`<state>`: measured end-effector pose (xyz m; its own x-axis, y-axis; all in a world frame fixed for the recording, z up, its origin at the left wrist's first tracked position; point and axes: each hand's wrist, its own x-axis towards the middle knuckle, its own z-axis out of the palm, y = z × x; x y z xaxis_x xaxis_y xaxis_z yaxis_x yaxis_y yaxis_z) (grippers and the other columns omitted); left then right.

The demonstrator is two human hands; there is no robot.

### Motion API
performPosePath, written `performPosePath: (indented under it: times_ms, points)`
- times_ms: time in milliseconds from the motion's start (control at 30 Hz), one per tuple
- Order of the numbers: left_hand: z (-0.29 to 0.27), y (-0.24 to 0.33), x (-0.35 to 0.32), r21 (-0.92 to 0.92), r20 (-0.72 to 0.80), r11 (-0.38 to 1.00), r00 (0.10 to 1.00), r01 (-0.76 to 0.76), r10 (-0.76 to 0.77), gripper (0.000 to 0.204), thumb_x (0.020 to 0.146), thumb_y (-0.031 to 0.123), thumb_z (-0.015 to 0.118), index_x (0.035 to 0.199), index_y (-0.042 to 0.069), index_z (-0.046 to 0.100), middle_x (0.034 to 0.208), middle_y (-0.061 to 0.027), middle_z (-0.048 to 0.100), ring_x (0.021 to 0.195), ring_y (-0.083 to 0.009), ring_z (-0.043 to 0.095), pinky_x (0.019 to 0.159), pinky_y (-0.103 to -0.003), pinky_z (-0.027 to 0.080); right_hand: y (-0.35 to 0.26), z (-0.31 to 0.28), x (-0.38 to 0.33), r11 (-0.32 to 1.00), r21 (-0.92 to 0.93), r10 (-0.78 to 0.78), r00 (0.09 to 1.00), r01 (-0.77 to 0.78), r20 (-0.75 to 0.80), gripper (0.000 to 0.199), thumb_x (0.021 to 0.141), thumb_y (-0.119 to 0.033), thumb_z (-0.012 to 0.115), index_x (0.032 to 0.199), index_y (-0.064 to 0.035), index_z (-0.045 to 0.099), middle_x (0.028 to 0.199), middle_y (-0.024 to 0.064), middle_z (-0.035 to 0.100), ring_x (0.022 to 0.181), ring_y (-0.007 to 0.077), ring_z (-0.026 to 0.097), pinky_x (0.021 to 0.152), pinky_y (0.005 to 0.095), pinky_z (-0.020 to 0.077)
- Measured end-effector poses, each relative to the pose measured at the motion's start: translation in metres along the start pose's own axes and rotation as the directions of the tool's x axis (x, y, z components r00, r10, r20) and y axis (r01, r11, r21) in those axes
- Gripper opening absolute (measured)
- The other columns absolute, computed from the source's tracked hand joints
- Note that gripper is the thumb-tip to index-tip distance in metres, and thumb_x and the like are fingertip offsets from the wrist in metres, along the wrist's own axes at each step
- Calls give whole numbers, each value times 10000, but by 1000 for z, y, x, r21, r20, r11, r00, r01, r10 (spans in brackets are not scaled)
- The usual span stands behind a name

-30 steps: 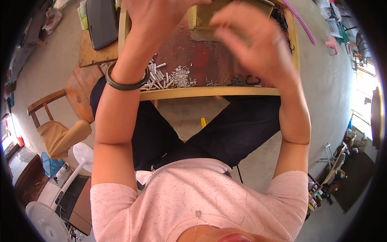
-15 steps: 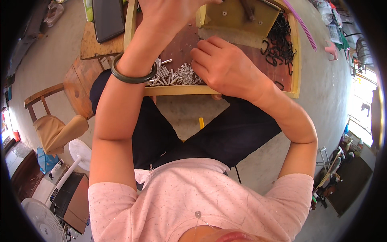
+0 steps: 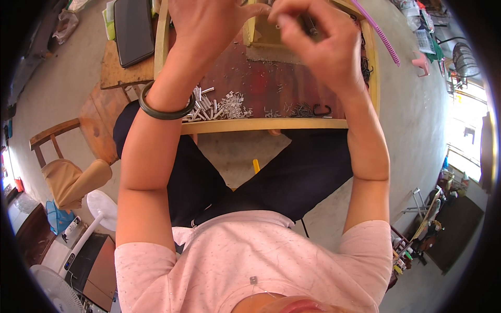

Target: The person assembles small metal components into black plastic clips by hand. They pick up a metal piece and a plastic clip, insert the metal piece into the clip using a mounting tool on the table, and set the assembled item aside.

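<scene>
My left hand [image 3: 209, 21], with a dark bangle above the wrist, reaches over the far side of a wood-rimmed tray [image 3: 266, 124]. Its thumb points right; the other fingers are cut off by the top edge. My right hand [image 3: 329, 47] is beside that thumb, index finger and thumb bent together at the tips, slightly blurred; anything between them is too small to make out. Below the hands lie short silver metal tubes [image 3: 204, 103], a heap of smaller silver pieces [image 3: 233, 106], small dark screw-like pieces [image 3: 302, 110] and a black hook [image 3: 322, 110].
A yellowish block-like fixture [image 3: 269, 37] stands in the tray's far part, mostly behind my right hand. More black hooks [image 3: 366, 68] lie at the right rim. A purple coiled tube [image 3: 383, 39] hangs outside it. A black tablet-like device [image 3: 134, 31] rests on a wooden stool [image 3: 117, 73] at left.
My right hand has moved up and away from the near heap of silver pieces to beside my left thumb. The dark pieces and single hook near the front rim now show.
</scene>
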<state>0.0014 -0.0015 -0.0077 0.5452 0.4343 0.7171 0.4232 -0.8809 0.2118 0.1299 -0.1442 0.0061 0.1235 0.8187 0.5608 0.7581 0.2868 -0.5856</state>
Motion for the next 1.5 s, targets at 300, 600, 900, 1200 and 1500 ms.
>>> performPosePath:
  times_ms: [300,600,900,1200,1500]
  points:
    - [0,1,-1,-25,-6,1000,1000,12,-13,533,573,379,920,907,111,601,912,-52,626,966,-277,594,916,-417,413,41,14,25,917,-329,-279,952,224,-129,165,812,37,696,956,-8,629,1283,190,609,1066,345,633,938,436,512]
    - [3,-6,-3,19,-41,999,999,-28,29,521,586,402,898,906,117,602,892,-50,620,949,-273,592,895,-412,406,40,16,29,904,-366,-273,957,221,-97,166,802,31,694,956,-7,645,1300,186,612,1069,350,640,933,436,518]
    - [2,-7,-3,-27,-37,999,999,-36,35,523,671,505,824,927,108,600,883,-60,591,921,-272,571,896,-407,390,44,18,28,892,-383,-295,951,239,-95,159,798,39,692,947,6,651,1302,177,609,1059,335,645,926,423,522]
    - [2,-6,-2,-27,-3,999,999,-35,34,510,646,446,861,927,117,592,872,-44,587,922,-258,566,897,-404,384,36,19,28,870,-430,-316,942,241,-111,149,795,45,709,927,3,655,1234,169,627,987,329,654,878,426,537]
    - [-1,-3,-1,-10,11,1000,1000,-18,18,526,611,406,903,913,113,589,887,-49,612,952,-256,586,922,-411,392,5,23,38,499,-820,-465,885,281,21,170,728,-46,699,894,-21,672,1069,127,662,930,290,653,817,412,510]
